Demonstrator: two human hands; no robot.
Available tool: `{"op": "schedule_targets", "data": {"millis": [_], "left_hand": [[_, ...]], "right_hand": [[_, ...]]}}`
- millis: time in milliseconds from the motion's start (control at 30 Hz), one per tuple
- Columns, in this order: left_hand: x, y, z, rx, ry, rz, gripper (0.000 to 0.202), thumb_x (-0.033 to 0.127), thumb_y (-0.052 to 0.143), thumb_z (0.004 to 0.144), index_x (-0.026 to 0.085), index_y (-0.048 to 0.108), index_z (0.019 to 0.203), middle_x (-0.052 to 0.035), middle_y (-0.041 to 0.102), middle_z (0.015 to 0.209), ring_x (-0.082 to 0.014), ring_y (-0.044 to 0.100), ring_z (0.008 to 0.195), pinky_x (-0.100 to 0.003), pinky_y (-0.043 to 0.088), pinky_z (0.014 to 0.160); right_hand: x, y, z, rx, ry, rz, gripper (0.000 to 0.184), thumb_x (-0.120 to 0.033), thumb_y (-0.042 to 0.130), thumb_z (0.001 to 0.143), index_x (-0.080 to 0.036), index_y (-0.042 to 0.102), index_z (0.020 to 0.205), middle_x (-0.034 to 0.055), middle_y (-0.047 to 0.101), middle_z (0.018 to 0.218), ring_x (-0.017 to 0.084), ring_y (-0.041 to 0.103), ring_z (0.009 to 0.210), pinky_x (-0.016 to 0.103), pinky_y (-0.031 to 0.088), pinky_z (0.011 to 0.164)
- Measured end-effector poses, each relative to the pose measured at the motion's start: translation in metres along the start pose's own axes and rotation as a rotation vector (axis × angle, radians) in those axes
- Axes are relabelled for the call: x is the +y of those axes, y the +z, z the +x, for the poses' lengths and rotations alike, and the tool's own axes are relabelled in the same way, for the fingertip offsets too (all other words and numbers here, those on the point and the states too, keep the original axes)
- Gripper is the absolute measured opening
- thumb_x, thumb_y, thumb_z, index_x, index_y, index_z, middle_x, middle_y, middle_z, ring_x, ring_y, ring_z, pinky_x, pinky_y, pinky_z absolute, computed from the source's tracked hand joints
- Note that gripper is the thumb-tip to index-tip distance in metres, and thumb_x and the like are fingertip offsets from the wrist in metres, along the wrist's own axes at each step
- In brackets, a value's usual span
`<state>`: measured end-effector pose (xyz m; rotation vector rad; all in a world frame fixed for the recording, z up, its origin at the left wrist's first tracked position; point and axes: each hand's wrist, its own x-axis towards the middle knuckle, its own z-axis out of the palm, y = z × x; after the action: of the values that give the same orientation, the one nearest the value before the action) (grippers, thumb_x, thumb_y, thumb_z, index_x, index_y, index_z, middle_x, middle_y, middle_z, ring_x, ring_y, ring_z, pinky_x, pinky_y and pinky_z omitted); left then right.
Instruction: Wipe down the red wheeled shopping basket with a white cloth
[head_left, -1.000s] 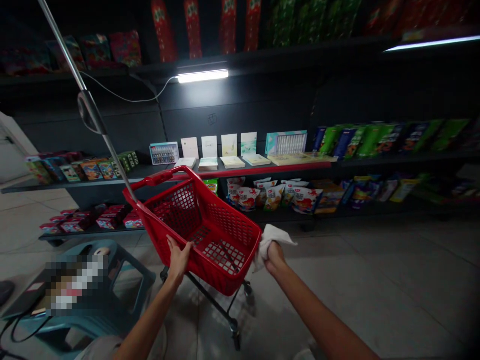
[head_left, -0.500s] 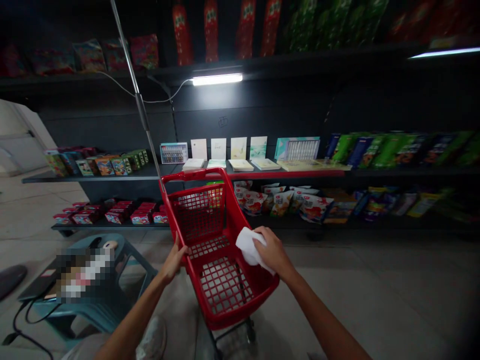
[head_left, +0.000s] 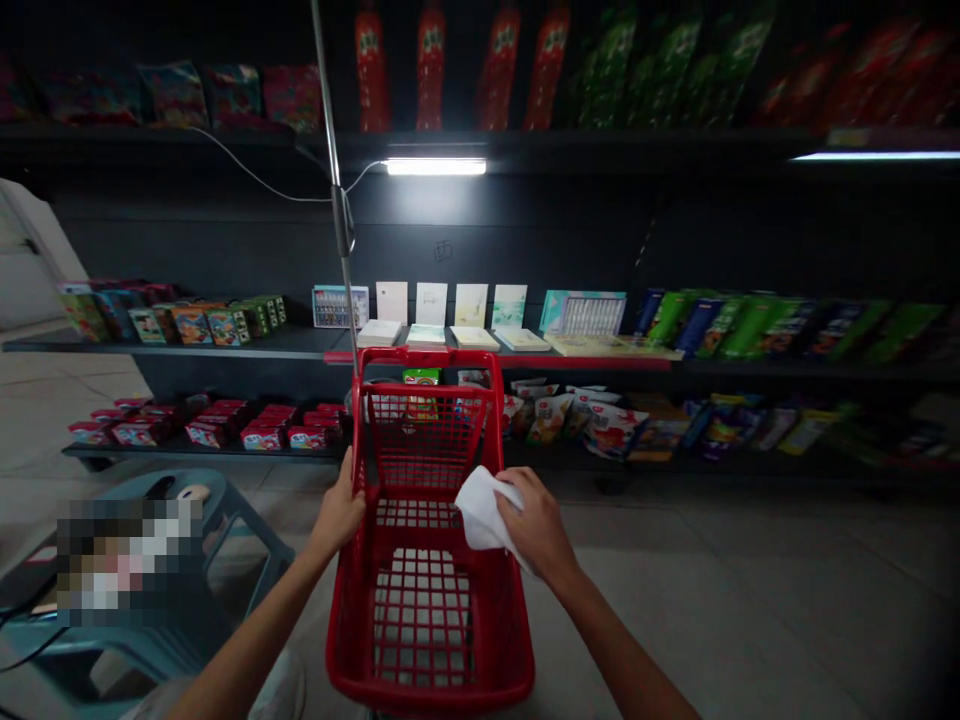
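A small red plastic shopping cart (head_left: 427, 620) stands in front of me, its basket seen from above and holding nothing. My left hand (head_left: 339, 512) grips the basket's left rim. My right hand (head_left: 534, 528) holds a crumpled white cloth (head_left: 480, 508) pressed against the inside of the right rim. A thin metal pole (head_left: 339, 200) rises from the cart's far left corner, next to its red handle (head_left: 427, 356).
Dark store shelves (head_left: 225, 345) with snack packets, boxes and notebooks run across the back under a lit tube lamp (head_left: 435, 166). A teal plastic stool (head_left: 187, 590) with a blurred object on it stands at the lower left. Pale tiled floor (head_left: 750, 580) lies to the right.
The cart has swung round from a tilted, angled position to stand straight in front of me. My right hand with the cloth went from the outer right end to the inside right rim.
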<state>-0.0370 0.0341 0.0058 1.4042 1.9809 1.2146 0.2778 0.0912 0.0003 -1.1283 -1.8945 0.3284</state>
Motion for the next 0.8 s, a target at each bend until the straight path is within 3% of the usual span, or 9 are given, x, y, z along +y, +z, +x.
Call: {"op": "schedule_targets", "data": {"millis": [133, 267, 433, 533, 600, 700, 800], "left_hand": [[0.008, 0.0, 0.002, -0.051, -0.039, 0.067, 0.088, 0.025, 0.056, 0.079, 0.023, 0.026, 0.162, -0.0091, 0.06, 0.145, -0.0346, 0.059, 0.13, -0.045, 0.043, 0.111], [0.014, 0.001, 0.0, -0.076, -0.051, 0.099, 0.085, 0.03, 0.055, 0.085, 0.023, 0.022, 0.163, -0.0099, 0.064, 0.14, -0.0343, 0.061, 0.128, -0.043, 0.044, 0.109], [0.022, 0.001, -0.007, -0.106, -0.106, 0.221, 0.086, 0.026, 0.056, 0.087, 0.019, 0.017, 0.163, -0.0116, 0.067, 0.135, -0.0275, 0.066, 0.121, -0.033, 0.045, 0.105], [0.025, 0.001, -0.01, -0.119, -0.11, 0.262, 0.085, 0.024, 0.054, 0.088, 0.02, 0.014, 0.163, -0.0125, 0.067, 0.135, -0.0269, 0.067, 0.119, -0.031, 0.046, 0.103], [0.025, 0.002, -0.012, -0.122, -0.106, 0.266, 0.085, 0.023, 0.053, 0.089, 0.02, 0.013, 0.164, -0.013, 0.067, 0.135, -0.027, 0.068, 0.118, -0.031, 0.046, 0.101], [0.022, 0.005, -0.013, -0.127, -0.111, 0.285, 0.083, 0.019, 0.049, 0.09, 0.019, 0.012, 0.164, -0.0137, 0.068, 0.133, -0.026, 0.068, 0.115, -0.03, 0.046, 0.1], [0.018, 0.007, -0.013, -0.118, -0.103, 0.282, 0.08, 0.015, 0.043, 0.091, 0.019, 0.01, 0.164, -0.0128, 0.068, 0.133, -0.0242, 0.068, 0.116, -0.03, 0.046, 0.1]], "right_hand": [[-0.008, 0.004, 0.013, -0.017, -0.098, -0.122, 0.03, -0.013, 0.047, 0.087, -0.022, 0.066, 0.109, 0.0078, 0.063, 0.111, 0.024, 0.06, 0.108, 0.037, 0.047, 0.098], [-0.029, 0.028, 0.054, -0.056, -0.174, -0.123, 0.038, -0.01, 0.046, 0.088, -0.023, 0.065, 0.118, 0.0081, 0.058, 0.121, 0.021, 0.061, 0.108, 0.034, 0.05, 0.096], [-0.054, 0.089, 0.139, 0.055, -0.245, -0.072, 0.038, -0.007, 0.048, 0.086, -0.02, 0.066, 0.117, 0.0088, 0.053, 0.124, 0.02, 0.058, 0.111, 0.033, 0.05, 0.1], [-0.057, 0.137, 0.168, 0.114, -0.246, -0.124, 0.038, -0.006, 0.05, 0.087, -0.02, 0.064, 0.12, 0.0101, 0.051, 0.13, 0.021, 0.054, 0.119, 0.033, 0.047, 0.105], [-0.05, 0.17, 0.167, 0.039, -0.236, -0.236, 0.036, -0.008, 0.048, 0.091, -0.021, 0.064, 0.12, 0.0098, 0.055, 0.129, 0.022, 0.053, 0.12, 0.034, 0.046, 0.105], [-0.03, 0.214, 0.138, -0.16, -0.256, -0.365, 0.03, -0.01, 0.047, 0.095, -0.02, 0.067, 0.115, 0.0113, 0.063, 0.121, 0.023, 0.055, 0.115, 0.035, 0.049, 0.099], [-0.009, 0.238, 0.098, -0.293, -0.276, -0.369, 0.031, -0.009, 0.048, 0.094, -0.018, 0.069, 0.114, 0.0132, 0.066, 0.12, 0.024, 0.057, 0.114, 0.035, 0.051, 0.095]]}}
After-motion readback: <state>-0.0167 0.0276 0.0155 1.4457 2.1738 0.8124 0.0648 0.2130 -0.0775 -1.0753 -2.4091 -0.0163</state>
